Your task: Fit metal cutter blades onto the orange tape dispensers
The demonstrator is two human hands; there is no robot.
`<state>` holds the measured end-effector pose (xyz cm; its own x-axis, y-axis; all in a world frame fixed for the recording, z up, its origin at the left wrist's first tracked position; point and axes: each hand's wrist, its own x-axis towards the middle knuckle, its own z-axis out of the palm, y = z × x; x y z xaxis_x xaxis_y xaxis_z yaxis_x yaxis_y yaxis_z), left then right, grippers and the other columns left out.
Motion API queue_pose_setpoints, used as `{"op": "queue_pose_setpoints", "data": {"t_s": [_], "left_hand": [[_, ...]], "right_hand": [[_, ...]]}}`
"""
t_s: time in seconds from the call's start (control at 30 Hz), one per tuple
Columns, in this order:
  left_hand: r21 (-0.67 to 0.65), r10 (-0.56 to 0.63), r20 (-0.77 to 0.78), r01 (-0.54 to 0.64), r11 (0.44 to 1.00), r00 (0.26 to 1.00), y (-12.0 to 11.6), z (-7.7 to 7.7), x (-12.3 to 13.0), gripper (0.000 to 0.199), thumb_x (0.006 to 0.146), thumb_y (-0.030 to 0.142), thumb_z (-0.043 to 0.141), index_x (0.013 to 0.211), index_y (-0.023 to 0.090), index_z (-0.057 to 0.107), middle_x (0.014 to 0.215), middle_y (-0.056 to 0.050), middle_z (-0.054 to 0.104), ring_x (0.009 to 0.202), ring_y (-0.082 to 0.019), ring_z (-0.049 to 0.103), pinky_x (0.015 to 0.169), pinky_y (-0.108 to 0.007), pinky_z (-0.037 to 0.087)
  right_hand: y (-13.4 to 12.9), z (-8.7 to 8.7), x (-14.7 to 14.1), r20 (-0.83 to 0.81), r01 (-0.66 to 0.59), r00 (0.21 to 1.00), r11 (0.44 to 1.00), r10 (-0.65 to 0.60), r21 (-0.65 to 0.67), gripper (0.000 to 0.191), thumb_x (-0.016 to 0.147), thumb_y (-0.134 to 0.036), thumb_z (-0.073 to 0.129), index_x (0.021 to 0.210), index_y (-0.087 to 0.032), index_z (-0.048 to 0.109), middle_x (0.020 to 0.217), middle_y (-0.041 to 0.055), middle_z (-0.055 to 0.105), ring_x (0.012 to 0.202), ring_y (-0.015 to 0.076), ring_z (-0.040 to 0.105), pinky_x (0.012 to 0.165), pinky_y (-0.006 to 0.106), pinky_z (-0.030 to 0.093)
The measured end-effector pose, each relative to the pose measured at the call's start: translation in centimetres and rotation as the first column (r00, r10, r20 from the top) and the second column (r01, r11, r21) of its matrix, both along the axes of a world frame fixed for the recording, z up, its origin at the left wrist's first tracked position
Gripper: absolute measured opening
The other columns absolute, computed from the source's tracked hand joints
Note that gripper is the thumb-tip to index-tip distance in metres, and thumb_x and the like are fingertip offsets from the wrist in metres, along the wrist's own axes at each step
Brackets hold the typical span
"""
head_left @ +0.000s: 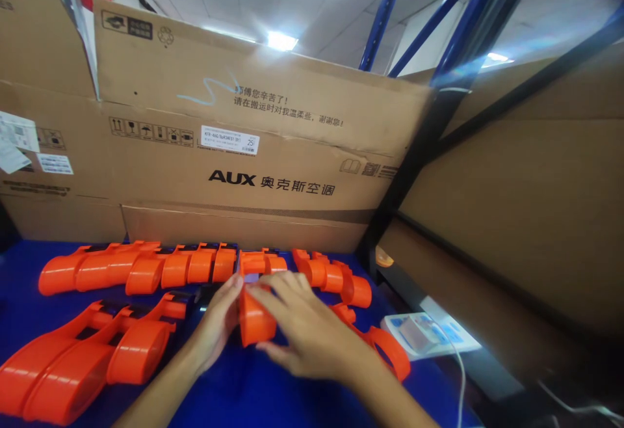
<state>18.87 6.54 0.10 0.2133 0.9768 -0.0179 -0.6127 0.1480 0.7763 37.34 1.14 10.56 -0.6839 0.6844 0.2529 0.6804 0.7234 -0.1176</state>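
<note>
Between my hands is an orange plastic piece [257,321] with a wide, rounded, ring-like body and a narrower upper end. My left hand [221,314] pinches its left side, thumb near the upper edge. My right hand [305,327] reaches over it from the right, fingers bent against its top and right side. Part of the piece is hidden under these fingers. Just behind stand similar orange pieces [225,264], in a row with black parts at their far ends. Another open orange ring [390,352] lies beyond my right forearm.
Larger orange pieces [73,373] lie at the front left on the blue table surface [205,395]. A cardboard box wall [160,174] rises behind. At right are a dark rack post [390,220] and a white-and-blue device [429,334] with a white cable [462,376].
</note>
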Motion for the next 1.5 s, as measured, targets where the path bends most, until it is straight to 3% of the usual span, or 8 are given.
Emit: {"op": "queue_pose_setpoints", "data": {"t_s": [0.2, 0.33, 0.53, 0.8, 1.13, 1.23, 1.33, 1.5], "left_hand": [[-0.105, 0.064, -0.052, -0.07, 0.992, 0.997, -0.1, 0.0, -0.4, 0.041, 0.077, 0.05, 0.076, 0.093, 0.012, 0.074, 0.088, -0.01, 0.079, 0.071, -0.023, 0.073, 0.063, -0.03, 0.056], [-0.085, 0.055, -0.122, -0.065, 0.994, 0.991, 0.2, -0.2, -0.9, 0.046, 0.077, 0.056, 0.072, 0.084, 0.011, 0.073, 0.078, -0.011, 0.077, 0.059, -0.021, 0.07, 0.05, -0.027, 0.05], [-0.054, 0.035, -0.145, -0.044, 0.998, 0.989, 0.3, -0.3, -0.8, 0.045, 0.073, 0.058, 0.075, 0.078, 0.013, 0.071, 0.078, -0.011, 0.077, 0.056, -0.02, 0.068, 0.051, -0.027, 0.05], [-0.008, 0.046, -0.18, -0.048, 0.999, 0.983, -0.3, 0.4, -0.5, 0.044, 0.073, 0.059, 0.074, 0.079, 0.015, 0.071, 0.073, -0.008, 0.075, 0.054, -0.02, 0.068, 0.046, -0.026, 0.048], [0.052, 0.023, -0.209, -0.012, 0.999, 0.978, -0.5, 0.4, -0.3, 0.043, 0.078, 0.059, 0.071, 0.078, 0.017, 0.067, 0.07, -0.006, 0.073, 0.055, -0.019, 0.066, 0.046, -0.024, 0.048], [0.061, 0.02, -0.214, -0.007, 0.998, 0.977, -0.5, 0.4, -0.3, 0.042, 0.079, 0.059, 0.07, 0.076, 0.018, 0.064, 0.067, -0.005, 0.072, 0.054, -0.017, 0.065, 0.047, -0.023, 0.047], [0.065, 0.017, -0.195, -0.005, 0.998, 0.981, -0.4, 0.2, -0.2, 0.04, 0.077, 0.058, 0.072, 0.078, 0.019, 0.063, 0.074, -0.005, 0.072, 0.059, -0.019, 0.067, 0.05, -0.025, 0.048], [0.112, 0.015, -0.198, 0.007, 0.994, 0.98, -0.4, -0.1, 0.0, 0.035, 0.081, 0.054, 0.071, 0.086, 0.02, 0.062, 0.083, -0.005, 0.074, 0.066, -0.02, 0.069, 0.056, -0.026, 0.05]], "right_hand": [[0.6, -2.1, 1.9, -0.225, 0.002, 0.974, 0.998, -0.015, -0.058, 0.053, 0.095, -0.039, 0.058, 0.146, -0.026, 0.045, 0.136, 0.01, 0.054, 0.12, 0.0287, 0.049, 0.106, 0.045, 0.039], [2.6, -5.1, 4.0, 0.03, 0.275, 0.961, 0.961, -0.274, -0.025, 0.023, 0.096, -0.031, 0.055, 0.112, -0.022, 0.07, 0.109, 0.0106, 0.057, 0.101, 0.0275, 0.051, 0.089, 0.042, 0.042], [3.8, -8.6, 3.8, 0.244, 0.342, 0.901, 0.934, -0.357, 0.104, 0.024, 0.09, -0.025, 0.06, 0.111, -0.021, 0.072, 0.107, 0.0119, 0.055, 0.098, 0.0287, 0.046, 0.083, 0.042, 0.036], [4.4, -9.8, 3.1, 0.179, 0.368, 0.905, 0.921, -0.386, 0.128, 0.015, 0.086, -0.013, 0.055, 0.083, -0.016, 0.069, 0.097, 0.0148, 0.058, 0.096, 0.0303, 0.046, 0.083, 0.044, 0.037], [4.4, -9.5, 3.6, -0.191, 0.411, 0.895, 0.912, -0.404, -0.001, 0.02, 0.094, -0.017, 0.043, 0.096, -0.021, 0.062, 0.087, 0.0069, 0.067, 0.081, 0.0228, 0.061, 0.079, 0.037, 0.049], [3.8, -9.4, 3.1, -0.515, 0.27, 0.783, 0.937, -0.348, -0.222, 0.021, 0.096, -0.021, 0.04, 0.105, -0.022, 0.059, 0.088, 0.0036, 0.07, 0.073, 0.0187, 0.066, 0.069, 0.032, 0.054], [3.3, -9.2, 2.1, -0.798, -0.043, 0.502, 0.912, -0.333, -0.408, 0.019, 0.096, -0.032, 0.049, 0.107, -0.022, 0.06, 0.091, 0.0048, 0.071, 0.079, 0.021, 0.07, 0.071, 0.035, 0.058], [3.4, -8.5, 0.3, -0.855, -0.071, 0.305, 0.886, -0.418, -0.459, 0.029, 0.09, -0.044, 0.067, 0.107, -0.024, 0.056, 0.086, 0.0001, 0.064, 0.067, 0.0171, 0.069, 0.064, 0.033, 0.06]]}}
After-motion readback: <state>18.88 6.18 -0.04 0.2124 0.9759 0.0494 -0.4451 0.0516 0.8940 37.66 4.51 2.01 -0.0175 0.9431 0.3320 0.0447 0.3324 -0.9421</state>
